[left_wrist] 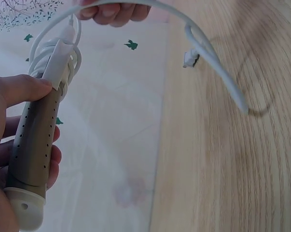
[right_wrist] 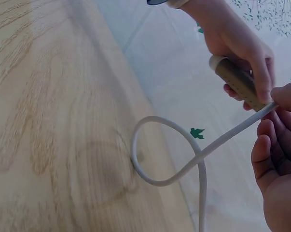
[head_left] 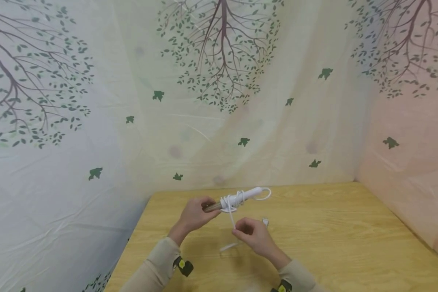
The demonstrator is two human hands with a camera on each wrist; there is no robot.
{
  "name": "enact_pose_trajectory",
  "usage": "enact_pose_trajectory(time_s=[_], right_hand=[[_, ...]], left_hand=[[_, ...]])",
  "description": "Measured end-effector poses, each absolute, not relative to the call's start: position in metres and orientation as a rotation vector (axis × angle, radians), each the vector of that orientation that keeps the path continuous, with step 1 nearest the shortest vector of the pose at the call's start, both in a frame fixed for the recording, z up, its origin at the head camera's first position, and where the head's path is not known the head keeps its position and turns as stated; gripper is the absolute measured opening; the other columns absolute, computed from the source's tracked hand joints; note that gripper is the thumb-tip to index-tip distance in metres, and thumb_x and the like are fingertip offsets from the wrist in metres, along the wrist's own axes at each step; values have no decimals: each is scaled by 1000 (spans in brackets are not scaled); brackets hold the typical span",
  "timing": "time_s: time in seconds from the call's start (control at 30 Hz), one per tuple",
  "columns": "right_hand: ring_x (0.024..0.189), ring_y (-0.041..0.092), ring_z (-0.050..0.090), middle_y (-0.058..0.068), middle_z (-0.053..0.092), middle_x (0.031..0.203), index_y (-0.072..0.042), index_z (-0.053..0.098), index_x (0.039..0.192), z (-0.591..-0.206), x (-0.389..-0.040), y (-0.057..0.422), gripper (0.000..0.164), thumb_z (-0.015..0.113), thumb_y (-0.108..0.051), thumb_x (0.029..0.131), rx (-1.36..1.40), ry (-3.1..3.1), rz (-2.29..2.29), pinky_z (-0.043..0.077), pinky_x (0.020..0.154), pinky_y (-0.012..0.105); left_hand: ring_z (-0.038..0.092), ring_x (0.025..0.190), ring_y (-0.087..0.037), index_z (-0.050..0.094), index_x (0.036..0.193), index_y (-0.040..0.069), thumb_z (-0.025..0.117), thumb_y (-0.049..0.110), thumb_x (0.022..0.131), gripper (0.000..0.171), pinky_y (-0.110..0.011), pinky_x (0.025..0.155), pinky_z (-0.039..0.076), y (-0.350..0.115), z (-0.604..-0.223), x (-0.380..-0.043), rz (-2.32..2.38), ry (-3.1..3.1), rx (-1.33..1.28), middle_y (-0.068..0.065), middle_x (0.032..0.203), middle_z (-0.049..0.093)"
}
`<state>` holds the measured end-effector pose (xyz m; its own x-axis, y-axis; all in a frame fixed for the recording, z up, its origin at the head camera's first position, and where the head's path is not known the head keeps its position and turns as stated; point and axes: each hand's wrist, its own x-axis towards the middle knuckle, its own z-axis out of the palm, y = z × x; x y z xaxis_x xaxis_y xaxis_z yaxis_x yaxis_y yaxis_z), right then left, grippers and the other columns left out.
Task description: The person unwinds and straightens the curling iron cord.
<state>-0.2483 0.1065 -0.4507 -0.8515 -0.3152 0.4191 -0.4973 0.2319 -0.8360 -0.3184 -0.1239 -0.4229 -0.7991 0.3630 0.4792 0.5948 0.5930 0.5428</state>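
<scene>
In the head view my left hand (head_left: pixel 195 214) grips a curling iron (head_left: pixel 249 194) by its barrel. The left wrist view shows that bronze barrel (left_wrist: pixel 35 130) dotted with small holes, a white cap (left_wrist: pixel 27 209) at its end and my thumb near the white clamp lever. White cord (head_left: pixel 231 217) is wound in several turns around the white handle. My right hand (head_left: pixel 254 237) pinches the cord between thumb and fingers, below and right of the handle. From that pinch a loose length of cord (right_wrist: pixel 159 182) curls in a loop over the table.
The cord's plug (left_wrist: pixel 191 58) hangs near the wooden table (head_left: pixel 332 227), just behind my right hand in the head view. Around the table hangs a pale curtain (head_left: pixel 211 150) printed with trees and green leaves. Both wrists wear small dark cameras (head_left: pixel 184 265).
</scene>
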Motion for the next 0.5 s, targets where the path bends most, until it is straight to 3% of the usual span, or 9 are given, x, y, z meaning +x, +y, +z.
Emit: enact_pose_trajectory(time_s=[0.2,0.5], right_hand=[[70,4,62,7,70,83,-5,68,91,-461,-259,125,8,70,-12,89,721,-2312,1667,53,65,24],[62,4,57,-2,68,75,-11,69,87,-435,-259,146,8,73,-18,88,626,-2344,1476,48,56,22]], left_hand=[[59,65,-4,72,93,11,81,23,79,21,-21,61,49,-128,-427,-319,-1025,-2507,-773,2,82,70],[57,64,-3,72,94,11,80,26,80,22,-21,59,48,-133,-433,-321,-992,-2505,-799,1,82,70]])
